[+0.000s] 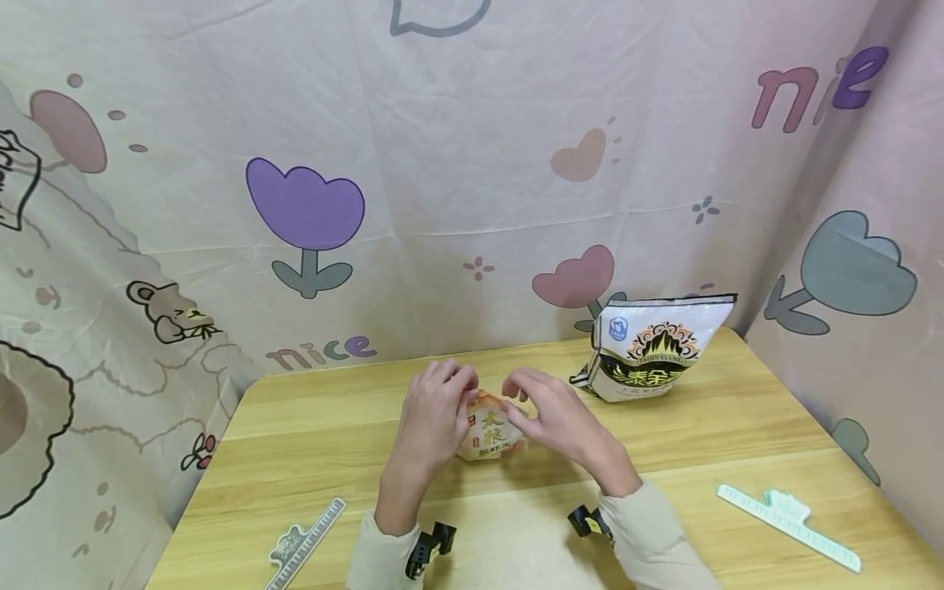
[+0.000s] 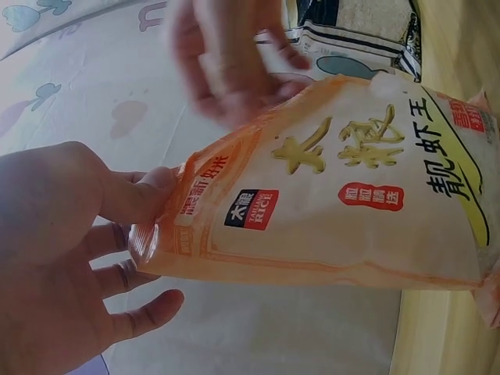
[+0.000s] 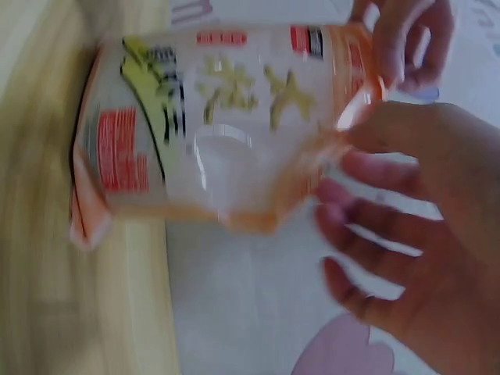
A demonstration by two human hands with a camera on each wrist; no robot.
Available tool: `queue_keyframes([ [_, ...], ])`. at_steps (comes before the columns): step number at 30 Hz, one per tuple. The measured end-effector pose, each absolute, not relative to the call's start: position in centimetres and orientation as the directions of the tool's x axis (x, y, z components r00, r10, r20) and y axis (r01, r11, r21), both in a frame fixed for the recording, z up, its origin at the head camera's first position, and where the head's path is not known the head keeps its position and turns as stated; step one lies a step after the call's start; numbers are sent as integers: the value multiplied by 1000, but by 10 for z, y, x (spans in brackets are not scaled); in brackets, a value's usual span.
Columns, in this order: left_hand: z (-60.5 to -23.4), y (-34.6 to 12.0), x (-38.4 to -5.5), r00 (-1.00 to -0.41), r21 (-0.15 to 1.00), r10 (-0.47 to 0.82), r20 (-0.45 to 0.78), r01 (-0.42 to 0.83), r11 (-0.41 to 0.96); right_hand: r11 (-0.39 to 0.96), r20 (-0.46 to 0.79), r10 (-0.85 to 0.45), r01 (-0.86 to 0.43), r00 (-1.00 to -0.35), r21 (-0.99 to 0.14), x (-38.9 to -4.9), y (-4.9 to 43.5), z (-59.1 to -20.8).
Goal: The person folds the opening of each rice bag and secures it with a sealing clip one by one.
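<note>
An orange and white rice bag (image 1: 490,434) with gold lettering stands on the wooden table between my hands. My left hand (image 1: 438,410) pinches its top corner; in the left wrist view the thumb (image 2: 152,191) lies over the orange edge, the other fingers behind. At the bag's sloping top right edge is my right hand (image 1: 553,414), its fingers loosely bent. Blur in the right wrist view hides whether its thumb (image 3: 375,129) touches the bag.
A white and black rice bag (image 1: 652,348) stands at the back right. A grey clip (image 1: 302,545) lies front left, a mint green clip (image 1: 789,524) front right. Behind the table (image 1: 317,434) hangs a patterned curtain (image 1: 442,205).
</note>
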State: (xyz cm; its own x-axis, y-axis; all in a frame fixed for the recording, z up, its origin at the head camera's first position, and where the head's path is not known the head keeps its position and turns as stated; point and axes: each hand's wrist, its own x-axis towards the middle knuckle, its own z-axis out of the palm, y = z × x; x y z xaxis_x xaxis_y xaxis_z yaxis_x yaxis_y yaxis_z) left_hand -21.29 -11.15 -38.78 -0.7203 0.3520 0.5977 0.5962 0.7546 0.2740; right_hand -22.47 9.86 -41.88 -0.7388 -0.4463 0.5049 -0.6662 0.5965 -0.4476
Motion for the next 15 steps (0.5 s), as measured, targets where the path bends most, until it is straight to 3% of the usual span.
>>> queue_keyframes([
  [6,-387,-110,-211,-707,260,366,606,610,748,566,654,-429,-750,-623,-343,-221,79,-417],
  [15,-386,-109,-210,-704,262,374,603,618,741,602,647,-421,-730,-635,-325,-221,77,-420],
])
